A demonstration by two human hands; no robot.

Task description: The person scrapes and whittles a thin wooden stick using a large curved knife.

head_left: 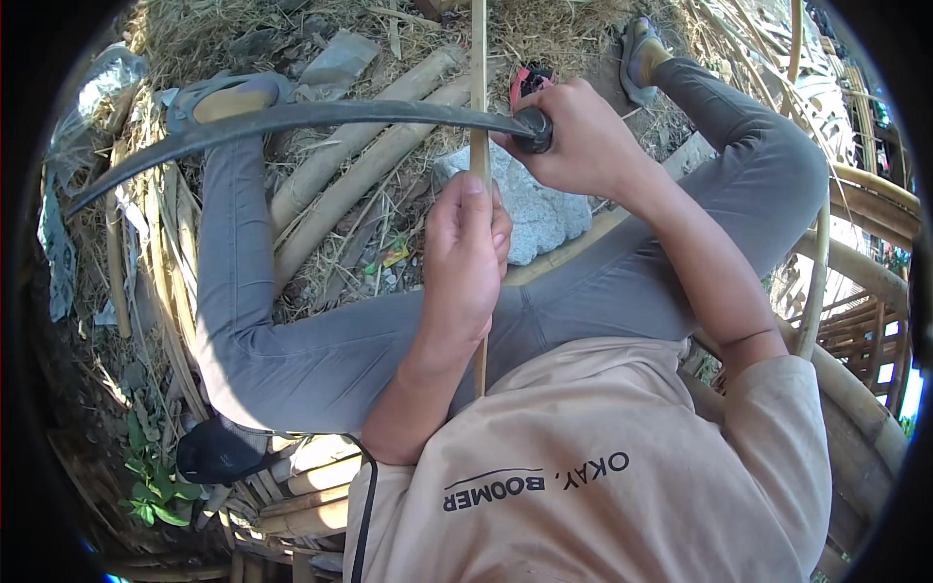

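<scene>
My left hand (465,255) grips a thin bamboo strip (478,87) that runs straight up and away from my chest. My right hand (575,136) is closed around the dark handle of a long curved blade (292,121). The blade sweeps left across the picture, and its edge meets the strip just above my left thumb. Both hands sit over my lap, between my bent legs in grey trousers.
A grey stone (540,209) lies on the ground under the hands. Thick bamboo poles (360,165) lie on dry straw beyond it. More bamboo poles (865,262) curve along the right. A dark pouch (219,452) and cut bamboo pieces (311,491) lie at lower left.
</scene>
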